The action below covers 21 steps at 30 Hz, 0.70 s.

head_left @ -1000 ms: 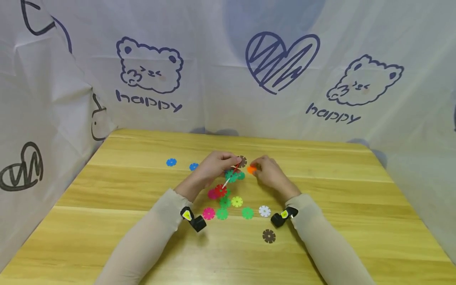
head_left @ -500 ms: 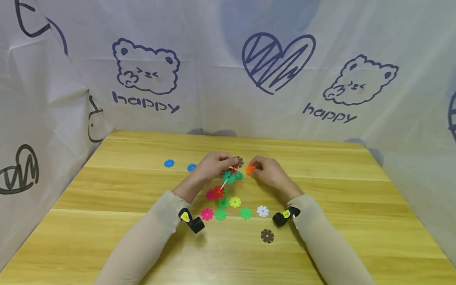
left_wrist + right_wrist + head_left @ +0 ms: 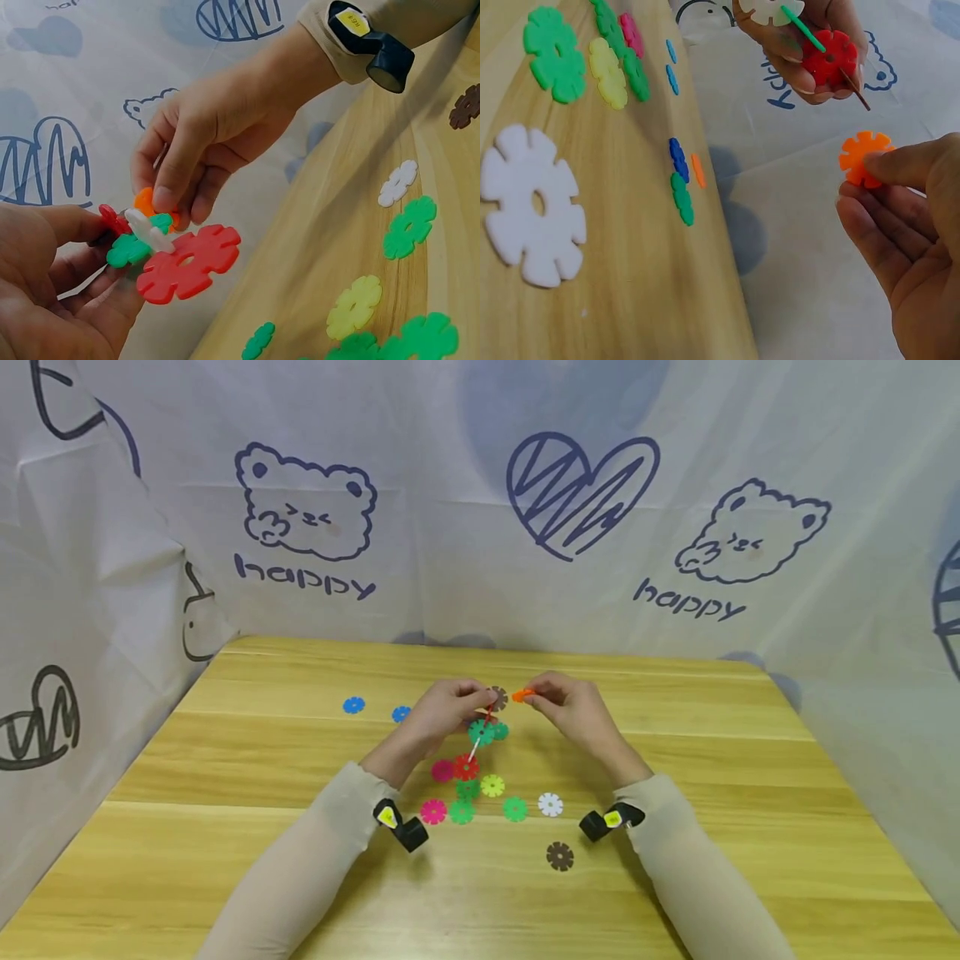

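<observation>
My left hand [image 3: 450, 708] grips a built-up piece of interlocking notched discs above the table. In it I make out a red disc [image 3: 191, 262], a green disc [image 3: 481, 732], a white disc [image 3: 148, 230], another red disc [image 3: 830, 58] and a brown disc [image 3: 497, 698]. A short gap to the right, my right hand [image 3: 576, 708] pinches an orange notched disc [image 3: 866, 159] between thumb and fingers. From the head, that orange disc appears nearly edge-on. The left fingers partly hide how the piece is joined.
Loose discs lie on the wooden table [image 3: 262, 860]: two blue ones at left, a yellow disc [image 3: 492, 785], pink and several green ones in the middle, a white disc [image 3: 550, 804] and a brown disc [image 3: 559, 857] nearer the front. A printed cloth [image 3: 450, 568] stands behind.
My right hand has risen slightly towards the back, and the orange disc has turned from face-on to nearly edge-on. The left hand stays nearly still with its piece.
</observation>
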Motion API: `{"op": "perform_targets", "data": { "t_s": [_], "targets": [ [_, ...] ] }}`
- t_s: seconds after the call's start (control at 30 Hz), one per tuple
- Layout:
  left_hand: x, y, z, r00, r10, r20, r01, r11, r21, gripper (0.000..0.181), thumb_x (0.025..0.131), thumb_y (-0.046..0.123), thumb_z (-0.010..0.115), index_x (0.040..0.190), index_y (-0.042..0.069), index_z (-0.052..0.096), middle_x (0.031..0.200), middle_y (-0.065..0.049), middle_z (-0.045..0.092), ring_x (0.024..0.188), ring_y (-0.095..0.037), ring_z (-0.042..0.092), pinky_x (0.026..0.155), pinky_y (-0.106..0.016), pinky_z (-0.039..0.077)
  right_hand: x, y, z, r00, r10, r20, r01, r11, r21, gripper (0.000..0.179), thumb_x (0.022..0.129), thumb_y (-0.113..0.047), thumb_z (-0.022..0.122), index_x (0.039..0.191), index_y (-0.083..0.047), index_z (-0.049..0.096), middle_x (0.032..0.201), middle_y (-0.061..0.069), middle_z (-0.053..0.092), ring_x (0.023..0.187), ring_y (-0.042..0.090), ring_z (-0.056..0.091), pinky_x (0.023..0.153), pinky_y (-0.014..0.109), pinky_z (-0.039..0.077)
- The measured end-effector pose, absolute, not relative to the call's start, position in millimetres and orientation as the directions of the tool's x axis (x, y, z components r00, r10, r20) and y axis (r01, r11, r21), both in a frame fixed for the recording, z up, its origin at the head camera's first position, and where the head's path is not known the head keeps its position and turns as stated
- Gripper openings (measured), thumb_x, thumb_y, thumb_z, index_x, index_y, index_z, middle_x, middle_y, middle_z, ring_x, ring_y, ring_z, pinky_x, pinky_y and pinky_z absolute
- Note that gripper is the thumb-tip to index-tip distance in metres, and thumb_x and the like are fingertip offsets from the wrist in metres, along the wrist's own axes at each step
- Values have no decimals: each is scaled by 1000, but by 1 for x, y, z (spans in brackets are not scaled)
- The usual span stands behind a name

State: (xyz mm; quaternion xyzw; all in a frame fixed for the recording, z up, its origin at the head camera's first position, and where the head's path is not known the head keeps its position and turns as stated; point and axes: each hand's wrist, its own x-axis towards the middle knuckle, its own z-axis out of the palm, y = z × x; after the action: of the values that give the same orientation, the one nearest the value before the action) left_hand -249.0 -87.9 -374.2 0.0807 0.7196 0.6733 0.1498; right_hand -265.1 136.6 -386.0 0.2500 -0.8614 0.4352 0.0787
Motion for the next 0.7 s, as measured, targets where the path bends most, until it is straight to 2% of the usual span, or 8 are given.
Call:
{"op": "perform_targets", "data": {
  "t_s": [0.23, 0.4, 0.53, 0.7],
  "targets": [
    [-251, -88, -373, -946, 307, -106, -88, 74, 993, 23, 100, 21, 60, 99, 0, 67, 113, -12, 65, 98, -25, 67, 82, -34, 54, -258, 133, -379, -823, -387, 416, -565, 486, -667, 8, 92, -10, 69, 99, -8, 72, 94, 3, 72, 84, 16, 70, 70, 33, 57],
    [-250, -88, -373, -944, 313, -105, -87, 72, 994, 23, 100, 22, 59, 99, 1, 66, 113, -12, 65, 98, -24, 66, 81, -33, 54, -256, 132, -377, -779, -402, 481, -627, 489, -607, 7, 93, -10, 69, 99, -8, 72, 95, 3, 72, 86, 17, 70, 75, 33, 57],
    [-249, -89, -373, -941, 324, -98, -77, 77, 994, 23, 100, 23, 60, 101, 1, 67, 112, -12, 67, 99, -24, 66, 86, -37, 53, -255, 131, -376, -740, -413, 531, -673, 479, -564, 8, 92, -9, 69, 99, -6, 73, 97, 4, 72, 90, 20, 70, 81, 35, 56],
    [-249, -90, -373, -930, 358, -77, -48, 89, 995, 25, 99, 23, 60, 105, 1, 70, 110, -12, 68, 99, -25, 67, 89, -43, 52, -254, 131, -375, -728, -416, 545, -685, 479, -549, 10, 92, -10, 69, 100, -6, 74, 99, 4, 72, 91, 21, 69, 81, 37, 56]
  ]
}}
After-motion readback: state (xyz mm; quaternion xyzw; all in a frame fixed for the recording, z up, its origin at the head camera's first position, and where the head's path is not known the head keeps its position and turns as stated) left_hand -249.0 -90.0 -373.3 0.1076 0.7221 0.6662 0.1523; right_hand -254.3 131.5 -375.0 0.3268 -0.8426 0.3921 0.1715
